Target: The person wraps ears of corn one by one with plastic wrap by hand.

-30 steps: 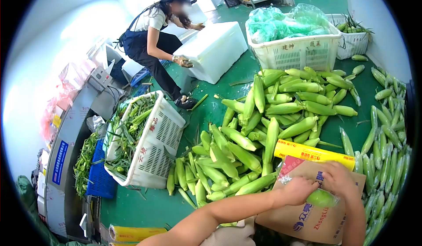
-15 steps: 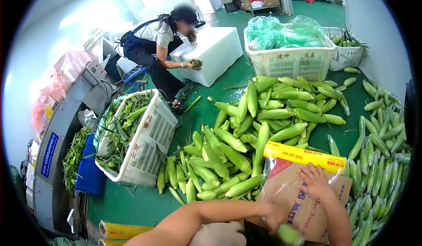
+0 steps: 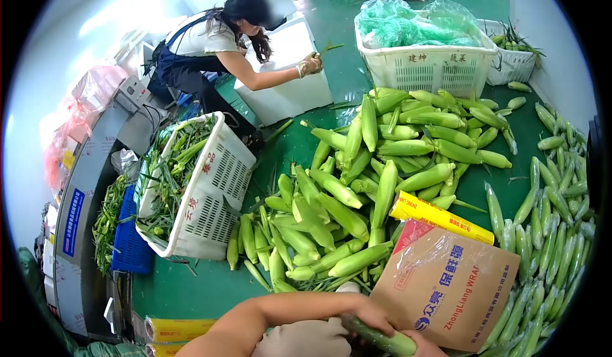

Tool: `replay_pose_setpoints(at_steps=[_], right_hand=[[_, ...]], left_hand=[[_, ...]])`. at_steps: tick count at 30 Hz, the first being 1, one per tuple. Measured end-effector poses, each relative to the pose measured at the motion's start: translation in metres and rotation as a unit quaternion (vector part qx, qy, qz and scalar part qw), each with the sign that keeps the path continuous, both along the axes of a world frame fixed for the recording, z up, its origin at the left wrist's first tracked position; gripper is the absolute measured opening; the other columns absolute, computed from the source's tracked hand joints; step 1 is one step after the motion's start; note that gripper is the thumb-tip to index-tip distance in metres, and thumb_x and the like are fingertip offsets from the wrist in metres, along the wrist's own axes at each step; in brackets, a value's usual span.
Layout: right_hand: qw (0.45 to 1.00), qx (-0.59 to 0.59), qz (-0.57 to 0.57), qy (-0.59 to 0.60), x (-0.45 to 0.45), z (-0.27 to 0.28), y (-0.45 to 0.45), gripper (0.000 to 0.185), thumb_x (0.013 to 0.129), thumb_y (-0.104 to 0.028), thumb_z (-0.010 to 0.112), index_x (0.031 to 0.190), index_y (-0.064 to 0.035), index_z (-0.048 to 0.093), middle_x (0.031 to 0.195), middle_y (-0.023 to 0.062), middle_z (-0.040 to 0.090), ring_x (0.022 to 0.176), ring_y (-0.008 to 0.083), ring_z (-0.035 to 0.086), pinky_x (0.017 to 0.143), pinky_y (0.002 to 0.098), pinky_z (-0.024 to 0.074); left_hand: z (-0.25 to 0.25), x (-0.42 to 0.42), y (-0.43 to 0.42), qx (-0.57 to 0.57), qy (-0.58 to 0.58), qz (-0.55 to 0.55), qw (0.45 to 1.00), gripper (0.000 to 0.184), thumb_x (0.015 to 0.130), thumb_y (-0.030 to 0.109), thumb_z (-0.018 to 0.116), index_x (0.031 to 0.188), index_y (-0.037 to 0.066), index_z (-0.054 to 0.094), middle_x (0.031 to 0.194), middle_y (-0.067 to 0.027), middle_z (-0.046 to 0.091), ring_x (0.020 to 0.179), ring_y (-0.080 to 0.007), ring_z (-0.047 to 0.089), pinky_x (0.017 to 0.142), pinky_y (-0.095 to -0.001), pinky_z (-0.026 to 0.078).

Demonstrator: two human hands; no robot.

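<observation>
Low in the view, an ear of corn in its green husk (image 3: 390,342) lies between my two hands. My left hand (image 3: 370,315) is closed round it from above, and my right hand (image 3: 423,344) grips its right end; the lower part of that hand is cut off by the frame edge. Just beyond is a brown cardboard box (image 3: 459,287) printed with ZhongLiang Wrap, with clear film over its top. A yellow roll of cling film (image 3: 440,218) rests along its far edge. A heap of unwrapped corn (image 3: 331,220) lies ahead and to the left.
Film-wrapped corn (image 3: 551,248) lines the right side. White crates stand at left, with husks (image 3: 213,185), and at back, with green plastic (image 3: 424,70). A blue crate (image 3: 129,236) and yellow rolls (image 3: 178,329) are at left. Another person (image 3: 217,54) bends by a white foam box (image 3: 287,95).
My right hand has left the cardboard box and come down to the corn's end. The corn has moved left. The co-worker's hand has moved right, over the foam box.
</observation>
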State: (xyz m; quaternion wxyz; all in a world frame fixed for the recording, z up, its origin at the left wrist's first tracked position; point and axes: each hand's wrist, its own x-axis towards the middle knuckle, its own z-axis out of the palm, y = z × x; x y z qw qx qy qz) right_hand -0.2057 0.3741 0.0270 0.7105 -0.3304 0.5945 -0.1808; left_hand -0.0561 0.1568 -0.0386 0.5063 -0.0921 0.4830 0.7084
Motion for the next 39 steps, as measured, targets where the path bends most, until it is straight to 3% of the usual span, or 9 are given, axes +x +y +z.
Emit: replay_pose_setpoints(at_steps=[2,8,11,19,24,27,30,34,39], right_hand=[[0.995,-0.073,-0.069,-0.009,0.003,-0.042,0.025,0.093,0.076,-0.038,0.089,0.149,-0.0023,0.043,0.143,0.0198,0.054,0.135,0.0324,0.051,0.113,0.0454,0.0409],[0.893,-0.285,-0.14,-0.318,-0.01,-0.057,-0.028,0.091,0.086,-0.032,0.08,0.158,-0.0064,0.032,0.144,0.0132,0.053,0.134,0.0247,0.049,0.112,0.043,0.0432],[0.736,-0.64,-0.122,0.186,-0.024,0.015,0.025,0.098,0.084,-0.031,0.078,0.162,-0.0144,0.022,0.14,0.0178,0.054,0.125,0.0341,0.056,0.102,0.0465,0.0506],[0.715,-0.426,-0.252,0.494,-0.011,-0.028,-0.031,0.108,0.078,-0.029,0.083,0.164,-0.0232,0.018,0.119,0.0182,0.057,0.106,0.0356,0.064,0.086,0.0515,0.057],[0.826,-0.273,-0.464,-0.166,-0.002,-0.054,0.038,0.078,0.085,-0.028,0.082,0.15,-0.0045,0.046,0.131,0.0063,0.06,0.112,0.0156,0.059,0.093,0.035,0.0522],[0.79,-0.341,-0.501,-0.095,0.004,-0.133,0.131,0.061,0.094,-0.032,0.07,0.147,-0.0101,0.048,0.116,0.0056,0.066,0.088,0.0146,0.062,0.076,0.0297,0.0538],[0.609,-0.333,-0.72,0.009,-0.142,-0.08,0.21,0.062,0.1,-0.032,0.061,0.152,-0.0075,0.038,0.133,0.0105,0.055,0.109,0.0215,0.054,0.093,0.0369,0.0458],[0.325,-0.465,-0.806,0.17,-0.254,0.061,0.213,0.062,0.108,-0.032,0.049,0.159,-0.004,0.025,0.155,0.0169,0.041,0.136,0.0307,0.044,0.115,0.0465,0.0352],[0.531,-0.428,-0.667,0.302,-0.182,0.015,0.108,0.066,0.107,-0.035,0.051,0.162,-0.0094,0.025,0.163,0.0155,0.032,0.142,0.0299,0.04,0.115,0.0392,0.0343]], left_hand=[[0.009,0.006,-0.029,-0.144,0.413,0.068,0.897,0.043,0.096,0.032,0.065,0.128,0.003,0.064,0.116,-0.0173,0.068,0.078,-0.0313,0.072,0.072,-0.0448,0.06],[0.065,-0.013,-0.071,-0.334,0.371,0.349,0.793,0.036,0.096,0.034,0.064,0.113,0.002,0.068,0.113,-0.0155,0.069,0.089,-0.0333,0.069,0.083,-0.0459,0.056],[0.074,-0.056,-0.055,-0.12,0.323,0.589,0.731,0.034,0.095,0.034,0.063,0.1,0.001,0.068,0.101,-0.0136,0.07,0.094,-0.0294,0.066,0.09,-0.0453,0.052],[0.096,-0.106,-0.006,-0.032,0.202,0.714,0.669,0.035,0.105,0.046,0.057,0.102,0.011,0.057,0.093,-0.0022,0.06,0.087,-0.0184,0.062,0.084,-0.0367,0.056],[0.024,-0.1,0.007,-0.019,0.262,0.483,0.835,0.047,0.102,0.051,0.056,0.123,0.009,0.057,0.112,-0.0126,0.07,0.107,-0.0252,0.066,0.094,-0.0422,0.054],[0.022,-0.089,0.005,-0.111,0.324,0.377,0.86,0.059,0.101,0.023,0.066,0.152,0.006,0.041,0.138,-0.0153,0.063,0.124,-0.0236,0.061,0.108,-0.0395,0.047],[-0.003,-0.056,-0.036,-0.238,0.259,0.581,0.734,0.02,0.103,0.021,0.063,0.103,0.002,0.071,0.098,-0.0083,0.074,0.089,-0.0155,0.068,0.083,-0.0308,0.054],[-0.101,0.025,-0.135,-0.518,0.154,0.751,0.381,0.023,0.101,0.023,0.066,0.109,0.002,0.065,0.101,-0.0064,0.064,0.09,-0.0173,0.061,0.083,-0.0331,0.05],[-0.149,0.092,-0.161,-0.75,-0.051,0.621,0.223,0.071,0.078,0.03,0.088,0.126,-0.005,0.049,0.12,-0.0196,0.056,0.105,-0.0387,0.055,0.097,-0.0495,0.044]])
